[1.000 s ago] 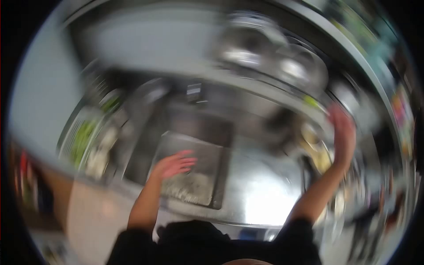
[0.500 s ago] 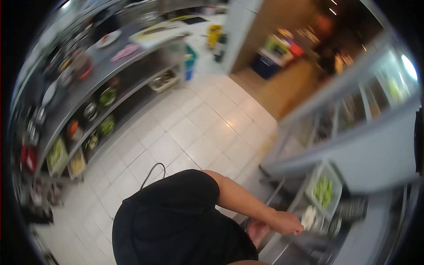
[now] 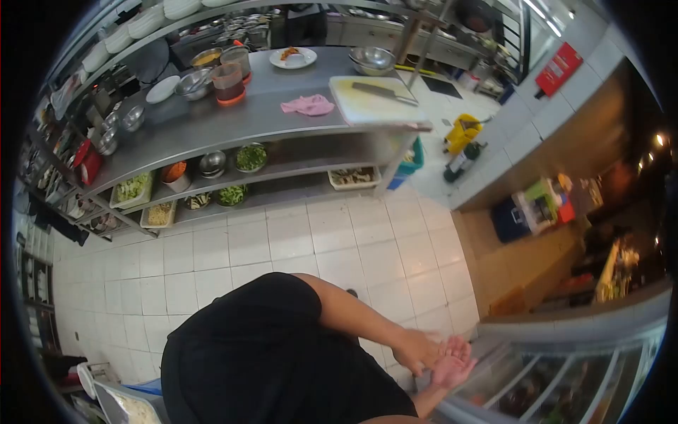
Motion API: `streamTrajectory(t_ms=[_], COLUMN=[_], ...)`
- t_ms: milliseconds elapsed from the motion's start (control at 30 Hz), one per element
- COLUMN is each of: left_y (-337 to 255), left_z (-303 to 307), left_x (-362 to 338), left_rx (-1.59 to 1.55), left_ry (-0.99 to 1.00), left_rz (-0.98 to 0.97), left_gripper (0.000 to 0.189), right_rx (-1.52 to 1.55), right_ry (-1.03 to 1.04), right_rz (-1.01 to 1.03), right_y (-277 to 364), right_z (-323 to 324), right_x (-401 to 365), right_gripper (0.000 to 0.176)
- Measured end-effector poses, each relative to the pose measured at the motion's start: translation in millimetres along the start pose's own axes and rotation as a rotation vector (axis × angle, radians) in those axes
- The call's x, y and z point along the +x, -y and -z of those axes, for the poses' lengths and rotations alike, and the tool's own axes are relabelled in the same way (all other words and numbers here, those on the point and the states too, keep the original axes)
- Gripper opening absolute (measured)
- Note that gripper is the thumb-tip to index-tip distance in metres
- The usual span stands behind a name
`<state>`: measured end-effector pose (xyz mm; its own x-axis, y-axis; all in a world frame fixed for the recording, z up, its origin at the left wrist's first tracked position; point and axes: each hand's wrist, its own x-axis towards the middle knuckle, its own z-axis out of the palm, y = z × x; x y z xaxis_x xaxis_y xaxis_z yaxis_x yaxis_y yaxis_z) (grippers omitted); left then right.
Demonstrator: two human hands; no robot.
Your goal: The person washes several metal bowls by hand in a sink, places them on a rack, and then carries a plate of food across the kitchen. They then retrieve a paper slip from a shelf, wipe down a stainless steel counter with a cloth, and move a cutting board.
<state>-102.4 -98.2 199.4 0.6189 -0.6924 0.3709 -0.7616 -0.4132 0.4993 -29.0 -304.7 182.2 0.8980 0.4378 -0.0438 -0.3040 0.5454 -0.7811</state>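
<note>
Noting our left hand (image 3: 415, 350), blurred, overlapping our palm-up right hand (image 3: 453, 362); both are lying loosely open, gripping nothing visible. The glass-fronted cabinet (image 3: 551, 381) is standing just beside them. The red panel (image 3: 561, 68) is bearing illegible marks. On the bench (image 3: 244, 126), a knife (image 3: 381, 91) is lying on the cutting board (image 3: 364, 110).

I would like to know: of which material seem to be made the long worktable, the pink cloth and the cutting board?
The worktable looks like stainless steel, dull grey with soft reflections. The cloth seems matte fabric, since it lies crumpled; the fibre cannot be told. The cutting board is probably plastic: whitish, with no wood grain visible.
</note>
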Motion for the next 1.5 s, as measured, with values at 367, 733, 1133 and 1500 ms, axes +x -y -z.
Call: streamTrajectory(t_ms=[367,733,1133,1500], left_y=[252.9,319.3,179.7,-10.8], left_z=[424.4,434.4,451.4,455.1], left_x=[-370.7,-609.3,-719.2,-906.3], left_rx=[0.608,0.406,-0.153,0.373], left_ry=[-1.029,-0.591,-1.697,-2.717], left_rz=[1.417,1.926,1.538,1.446], left_gripper=[0.028,0.04,0.019,0.024], right_rx=[-0.808,0.116,-1.005,-0.44], right_ry=[0.086,1.013,1.45,0.687], right_rz=[-0.676,-0.976,0.939,-0.859], right_y=[-161.7,-446.8,-613.4,-812.6], right_z=[-135.5,-725.6,-745.1,-958.7], right_x=[377.1,491.8,463.7,660.7], right_gripper=[0.028,0.022,0.029,0.046])
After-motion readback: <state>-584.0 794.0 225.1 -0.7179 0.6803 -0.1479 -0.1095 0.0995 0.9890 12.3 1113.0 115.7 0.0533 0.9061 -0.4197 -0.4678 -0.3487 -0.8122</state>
